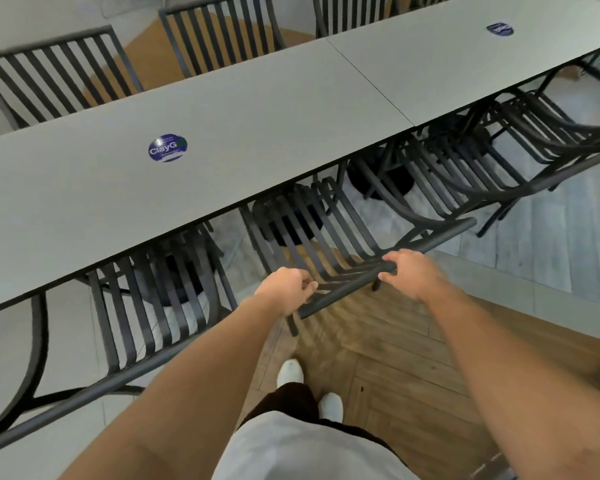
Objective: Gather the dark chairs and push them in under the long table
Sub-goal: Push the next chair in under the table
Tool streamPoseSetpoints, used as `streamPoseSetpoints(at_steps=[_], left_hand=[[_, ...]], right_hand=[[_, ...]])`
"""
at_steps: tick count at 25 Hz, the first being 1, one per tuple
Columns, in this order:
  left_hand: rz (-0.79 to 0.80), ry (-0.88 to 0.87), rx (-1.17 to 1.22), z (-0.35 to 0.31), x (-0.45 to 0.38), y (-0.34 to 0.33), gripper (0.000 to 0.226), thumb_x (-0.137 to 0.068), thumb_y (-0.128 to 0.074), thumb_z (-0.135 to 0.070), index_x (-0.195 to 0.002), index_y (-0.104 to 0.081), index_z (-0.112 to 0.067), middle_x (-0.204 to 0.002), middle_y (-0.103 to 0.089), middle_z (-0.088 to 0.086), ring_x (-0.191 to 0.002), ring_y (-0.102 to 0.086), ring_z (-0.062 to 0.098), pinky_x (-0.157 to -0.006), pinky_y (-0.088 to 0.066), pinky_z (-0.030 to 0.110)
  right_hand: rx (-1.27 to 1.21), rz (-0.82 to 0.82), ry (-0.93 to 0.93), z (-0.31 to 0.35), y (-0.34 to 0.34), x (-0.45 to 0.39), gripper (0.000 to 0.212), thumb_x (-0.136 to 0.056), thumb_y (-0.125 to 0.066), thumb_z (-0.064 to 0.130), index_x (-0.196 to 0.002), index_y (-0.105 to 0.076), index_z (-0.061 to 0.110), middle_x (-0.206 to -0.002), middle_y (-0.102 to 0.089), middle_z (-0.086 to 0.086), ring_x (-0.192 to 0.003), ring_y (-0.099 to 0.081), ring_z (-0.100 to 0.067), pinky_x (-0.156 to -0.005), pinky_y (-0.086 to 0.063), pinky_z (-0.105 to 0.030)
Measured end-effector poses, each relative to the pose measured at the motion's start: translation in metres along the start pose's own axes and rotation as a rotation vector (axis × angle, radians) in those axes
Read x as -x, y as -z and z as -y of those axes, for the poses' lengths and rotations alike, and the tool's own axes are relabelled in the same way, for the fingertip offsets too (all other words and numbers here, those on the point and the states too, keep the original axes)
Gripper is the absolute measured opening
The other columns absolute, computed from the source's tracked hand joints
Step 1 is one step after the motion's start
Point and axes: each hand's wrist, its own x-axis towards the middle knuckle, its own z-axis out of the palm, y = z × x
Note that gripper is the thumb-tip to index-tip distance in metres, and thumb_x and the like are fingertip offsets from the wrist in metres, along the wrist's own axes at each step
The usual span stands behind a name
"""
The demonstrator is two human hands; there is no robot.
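Note:
A dark slatted chair stands right in front of me at the near edge of the long grey table, its seat partly under the tabletop. My left hand grips the left end of its top rail. My right hand grips the same rail further right. Another dark chair sits to the left at the table edge, and two more stand to the right, tucked partly under. Beyond the table, further dark chairs face it from the far side.
Round black table bases stand under the tabletop between the chairs. A blue round sticker lies on the tabletop. My feet in white shoes stand on wooden flooring behind the chair.

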Motion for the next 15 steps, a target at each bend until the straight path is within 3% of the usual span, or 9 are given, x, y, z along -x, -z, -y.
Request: streamPoseSetpoints(at_steps=[11, 15], left_hand=[[0.07, 0.061, -0.024, -0.008, -0.067, 0.016, 0.037, -0.107, -0.043, -0.045, -0.127, -0.065, -0.022, -0.108, -0.07, 0.0, -0.091, -0.064, 0.016, -0.084, -0.053, 0.032], [0.068, 0.126, 0.011, -0.031, -0.079, 0.005, 0.037, -0.107, -0.043, -0.046, -0.122, -0.066, -0.021, -0.099, -0.069, 0.0, -0.087, -0.066, 0.018, -0.082, -0.055, 0.034]], right_hand=[[0.119, 0.103, 0.015, -0.037, 0.013, -0.066, 0.064, -0.092, -0.073, 0.04, -0.149, -0.049, 0.027, -0.14, -0.054, 0.001, -0.132, -0.049, -0.025, -0.103, -0.049, -0.044], [0.177, 0.196, 0.065, -0.069, 0.02, -0.091, 0.065, -0.09, -0.074, 0.044, -0.147, -0.05, 0.027, -0.14, -0.055, 0.0, -0.13, -0.052, -0.025, -0.103, -0.048, -0.042]])
